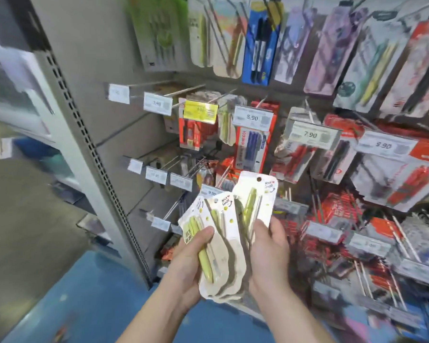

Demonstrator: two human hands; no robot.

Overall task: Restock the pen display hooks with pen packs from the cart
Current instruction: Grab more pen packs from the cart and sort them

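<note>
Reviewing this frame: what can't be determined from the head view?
- Number of green pen packs: they overlap between the left hand and right hand.
- The cart: out of frame.
- Leftmost price tags: motion blur.
- Which hook matches these packs: blurred.

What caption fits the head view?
Both hands, left and right, fan green pen packs before display hooks.

The pen packs (254,194) read "Nice Smile", and the hook price tags read 8.90 (252,118), 7.90 (310,134) and 9.90 (383,145).
</note>
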